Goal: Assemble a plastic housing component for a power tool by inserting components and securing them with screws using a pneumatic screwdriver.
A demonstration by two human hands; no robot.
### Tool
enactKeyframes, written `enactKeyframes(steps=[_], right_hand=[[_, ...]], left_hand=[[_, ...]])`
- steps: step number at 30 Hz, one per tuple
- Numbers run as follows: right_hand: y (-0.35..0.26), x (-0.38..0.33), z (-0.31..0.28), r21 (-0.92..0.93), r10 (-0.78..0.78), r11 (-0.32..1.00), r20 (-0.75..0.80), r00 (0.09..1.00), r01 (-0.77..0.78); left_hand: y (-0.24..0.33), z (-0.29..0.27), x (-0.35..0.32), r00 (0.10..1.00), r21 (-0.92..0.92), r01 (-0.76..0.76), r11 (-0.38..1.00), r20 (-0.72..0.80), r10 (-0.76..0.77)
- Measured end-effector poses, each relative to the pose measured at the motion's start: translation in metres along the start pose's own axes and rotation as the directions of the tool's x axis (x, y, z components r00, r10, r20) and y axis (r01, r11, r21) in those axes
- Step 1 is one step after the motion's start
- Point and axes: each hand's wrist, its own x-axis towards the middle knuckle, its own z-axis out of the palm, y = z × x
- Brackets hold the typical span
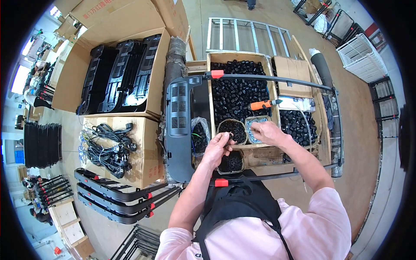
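The person is standing over the counter [264, 157], working among small bowls of parts. The left hand [218, 146] is pinching a small dark part [228, 135] between its fingertips, just above the bowl of black pieces [232, 131]. The right hand [266, 132] is closing its fingers on something tiny and thin over the bowl of silvery bits [255, 130] — too small for me to say what. An orange screwdriver [264, 104] is lying just beyond, on the big box of black caps [238, 89], and a grey panel [182, 130] is resting to the left. I'd judge the risk is a slipping pinch — either piece could be dropping into the wrong bowl and getting lost there.
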Motion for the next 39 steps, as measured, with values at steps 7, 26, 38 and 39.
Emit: enactKeyframes(steps=[7, 26, 38, 39], right_hand=[[-0.058, 0.012, -0.018, -0.133, -0.242, 0.958, 0.102, 0.965, 0.254], [-0.123, 0.035, 0.011, -0.289, -0.304, 0.881, 0.264, 0.915, 0.375], [-0.169, 0.041, 0.055, 0.119, -0.313, 0.937, -0.130, 0.941, 0.328], [-0.178, 0.043, 0.057, 0.050, -0.404, 0.907, -0.172, 0.899, 0.417]], left_hand=[[0.010, 0.002, -0.008, 1.000, 0.192, 0.014, 0.981, 0.018, -0.018], [0.019, -0.021, -0.045, 0.999, 0.222, 0.051, 0.974, -0.014, -0.049], [0.007, -0.060, -0.082, 0.990, -0.262, 0.043, 0.964, -0.116, -0.076], [0.007, -0.064, -0.086, 0.989, -0.271, 0.040, 0.962, -0.123, -0.076]])
